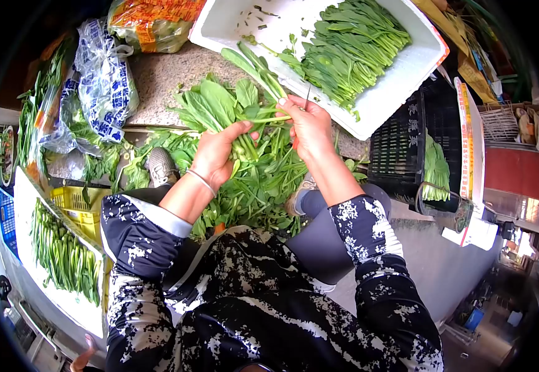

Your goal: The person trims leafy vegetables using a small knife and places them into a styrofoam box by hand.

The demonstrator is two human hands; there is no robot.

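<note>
My left hand (215, 154) is closed around a bunch of leafy greens (210, 105), its leaves pointing away from me and the cut stems showing below the thumb. Close beside it, my right hand (313, 127) pinches a separate leafy stalk (263, 73). A thin knife blade (308, 97) sticks up from the same hand, and a bit of orange, perhaps its handle, shows under the palm. Beneath both hands lies a heap of loose greens (254, 192) between my feet.
Ahead on the right, a white foam box (232, 22) holds neatly laid greens (356, 49). Black crates (396, 136) stand to the right. Another foam box (24, 229) with greens (65, 254) and a yellow crate (74, 201) are at left. Plastic-bagged vegetables (105, 80) lie ahead left.
</note>
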